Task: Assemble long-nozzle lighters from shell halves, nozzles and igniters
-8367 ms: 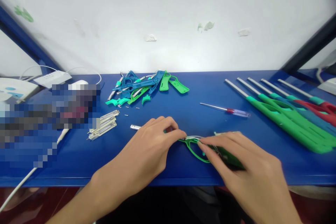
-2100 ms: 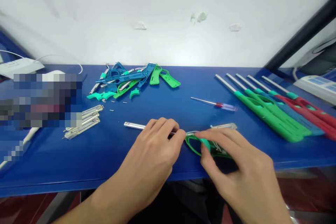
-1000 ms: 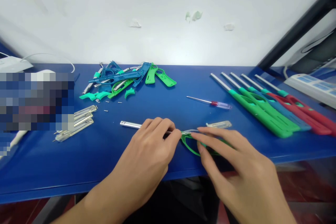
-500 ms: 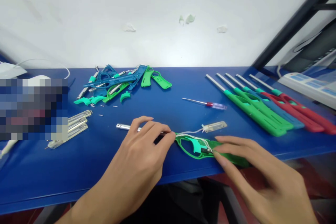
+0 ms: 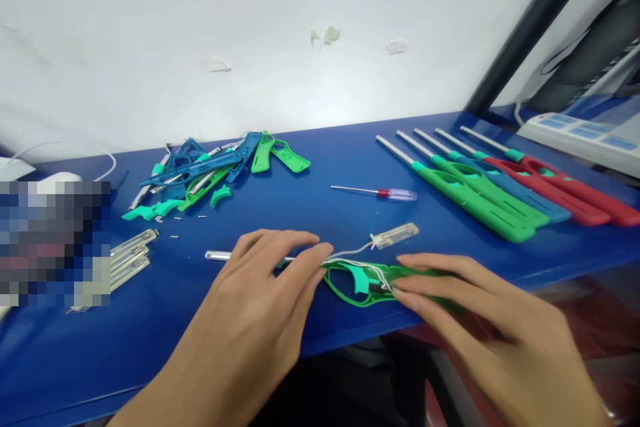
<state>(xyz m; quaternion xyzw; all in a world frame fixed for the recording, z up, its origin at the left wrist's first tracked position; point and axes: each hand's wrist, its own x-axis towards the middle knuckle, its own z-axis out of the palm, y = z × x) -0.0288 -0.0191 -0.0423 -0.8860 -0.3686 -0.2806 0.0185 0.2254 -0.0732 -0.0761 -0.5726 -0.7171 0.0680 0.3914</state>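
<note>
An opened green lighter casing [image 5: 345, 297] lies near the table's front edge, its metal tube [image 5: 218, 255] pointing left. Inside it are a teal trigger [image 5: 359, 279] and thin white wires [image 5: 383, 273] beside a dark part. My left hand [image 5: 270, 293] is closed at the casing's neck, thumb and forefinger pinching there and covering part of the tube. Over the handle end, my right hand [image 5: 480, 313] has thumb and fingertips closed on the casing by the wire ends. A clear fuel tank [image 5: 399, 235] rests just behind, joined to a pale hose [image 5: 350, 253].
Several assembled long lighters [image 5: 480, 203] lie in a row at the right, near a power strip [image 5: 585, 137]. A screwdriver [image 5: 395, 194] sits mid-table. Loose lighter parts [image 5: 200, 170] pile up at the back left. Clear tanks [image 5: 133, 257] lie left, beside a blurred-out area.
The camera view has turned, so the table's contents appear shifted left and tilted. Both hands keep their places on the casing, with only slight shifts of the fingers.
</note>
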